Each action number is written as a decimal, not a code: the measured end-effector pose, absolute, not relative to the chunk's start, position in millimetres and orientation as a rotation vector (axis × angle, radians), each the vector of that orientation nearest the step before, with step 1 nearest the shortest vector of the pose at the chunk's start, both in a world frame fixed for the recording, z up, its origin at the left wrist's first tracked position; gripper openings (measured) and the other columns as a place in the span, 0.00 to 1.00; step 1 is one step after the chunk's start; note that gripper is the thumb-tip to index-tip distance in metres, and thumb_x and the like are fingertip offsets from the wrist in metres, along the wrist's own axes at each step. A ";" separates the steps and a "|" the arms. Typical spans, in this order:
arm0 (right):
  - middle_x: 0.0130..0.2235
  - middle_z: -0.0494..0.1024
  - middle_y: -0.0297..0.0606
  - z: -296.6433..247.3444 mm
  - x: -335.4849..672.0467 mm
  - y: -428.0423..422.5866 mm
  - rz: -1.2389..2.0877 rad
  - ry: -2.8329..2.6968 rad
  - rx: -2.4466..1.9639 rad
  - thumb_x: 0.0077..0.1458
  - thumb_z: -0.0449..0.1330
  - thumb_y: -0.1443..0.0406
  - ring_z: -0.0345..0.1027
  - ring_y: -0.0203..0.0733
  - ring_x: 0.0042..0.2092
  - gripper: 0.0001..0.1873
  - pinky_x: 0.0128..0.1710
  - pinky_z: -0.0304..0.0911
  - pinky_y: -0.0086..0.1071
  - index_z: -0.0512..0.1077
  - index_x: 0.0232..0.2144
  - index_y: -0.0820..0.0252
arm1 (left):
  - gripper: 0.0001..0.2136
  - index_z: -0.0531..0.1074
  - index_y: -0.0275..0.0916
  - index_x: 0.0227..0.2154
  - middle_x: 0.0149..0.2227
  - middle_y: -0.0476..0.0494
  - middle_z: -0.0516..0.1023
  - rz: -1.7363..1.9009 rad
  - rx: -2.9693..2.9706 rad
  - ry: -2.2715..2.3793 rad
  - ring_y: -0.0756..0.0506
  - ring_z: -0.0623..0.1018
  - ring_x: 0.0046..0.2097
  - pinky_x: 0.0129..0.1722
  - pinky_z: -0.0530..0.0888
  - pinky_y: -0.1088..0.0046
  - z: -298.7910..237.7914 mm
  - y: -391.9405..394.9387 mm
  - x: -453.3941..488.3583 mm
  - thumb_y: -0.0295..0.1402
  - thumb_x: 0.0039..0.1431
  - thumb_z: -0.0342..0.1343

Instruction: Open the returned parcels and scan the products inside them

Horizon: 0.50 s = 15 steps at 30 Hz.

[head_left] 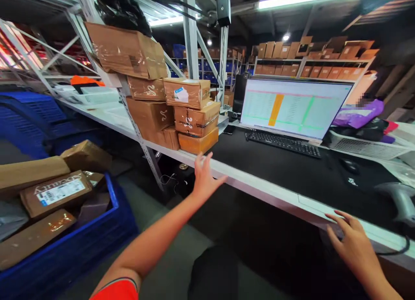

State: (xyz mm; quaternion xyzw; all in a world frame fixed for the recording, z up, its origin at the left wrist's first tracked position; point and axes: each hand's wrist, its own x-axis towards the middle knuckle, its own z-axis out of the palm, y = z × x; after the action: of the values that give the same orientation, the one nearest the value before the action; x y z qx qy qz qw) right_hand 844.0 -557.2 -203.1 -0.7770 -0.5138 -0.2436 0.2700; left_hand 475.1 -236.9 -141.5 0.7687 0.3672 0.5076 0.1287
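My left hand (206,177) is raised in front of the desk's front edge, fingers spread, with nothing in it. Just beyond its fingertips is the lowest front carton (198,141) of a stack of brown cardboard boxes. A taped box with a white and blue label (187,94) sits on top of that front column. My right hand (352,237) hovers at the desk edge (301,200) on the right, fingers apart and holding nothing. Nearest to it on the black desk mat lies a grey handheld barcode scanner (397,198), its cable hanging over the edge.
A monitor (292,107) showing a table stands behind a black keyboard (283,143); a mouse (349,165) lies to the right. A white basket (366,146) holds purple and black bags. At lower left, a blue crate (113,222) is filled with parcels. A metal upright (152,161) supports the shelf.
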 end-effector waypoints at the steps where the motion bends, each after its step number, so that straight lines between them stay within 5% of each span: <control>1: 0.56 0.68 0.48 -198.2 855.5 -553.1 -0.680 -1.370 -2.084 0.59 0.51 0.51 0.69 0.57 0.54 0.22 0.56 0.65 0.53 0.73 0.48 0.56 | 0.44 0.56 0.39 0.66 0.70 0.26 0.43 1.530 2.331 1.103 0.27 0.50 0.71 0.68 0.55 0.43 -121.7 -217.9 472.6 0.38 0.48 0.70; 6: 0.52 0.71 0.50 -179.3 907.4 -523.4 -0.780 -1.372 -1.981 0.57 0.52 0.51 0.71 0.58 0.51 0.22 0.53 0.69 0.54 0.75 0.44 0.57 | 0.29 0.63 0.45 0.65 0.72 0.36 0.54 1.528 2.875 1.007 0.36 0.46 0.74 0.70 0.36 0.42 -26.2 -135.1 451.9 0.21 0.62 0.49; 11: 0.50 0.74 0.49 -181.8 950.0 -499.6 -0.774 -1.332 -1.949 0.55 0.54 0.52 0.74 0.60 0.49 0.20 0.49 0.72 0.56 0.79 0.40 0.55 | 0.27 0.56 0.27 0.66 0.73 0.31 0.46 1.793 2.873 1.097 0.37 0.39 0.74 0.71 0.38 0.49 59.2 -71.1 423.6 0.23 0.65 0.42; 15: 0.45 0.78 0.46 -199.1 984.8 -493.0 -0.709 -1.329 -1.915 0.52 0.57 0.51 0.77 0.60 0.46 0.17 0.45 0.76 0.57 0.81 0.36 0.49 | 0.24 0.58 0.23 0.64 0.69 0.27 0.58 1.645 3.083 1.088 0.35 0.49 0.73 0.70 0.43 0.45 101.2 -45.6 413.2 0.22 0.65 0.38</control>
State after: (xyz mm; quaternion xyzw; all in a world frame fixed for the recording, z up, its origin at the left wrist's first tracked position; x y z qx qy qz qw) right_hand 984.8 -493.0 -199.1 -0.7376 -0.5118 -0.2733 0.3454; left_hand 413.2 -45.6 101.2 0.8143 0.2872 0.4344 -0.2562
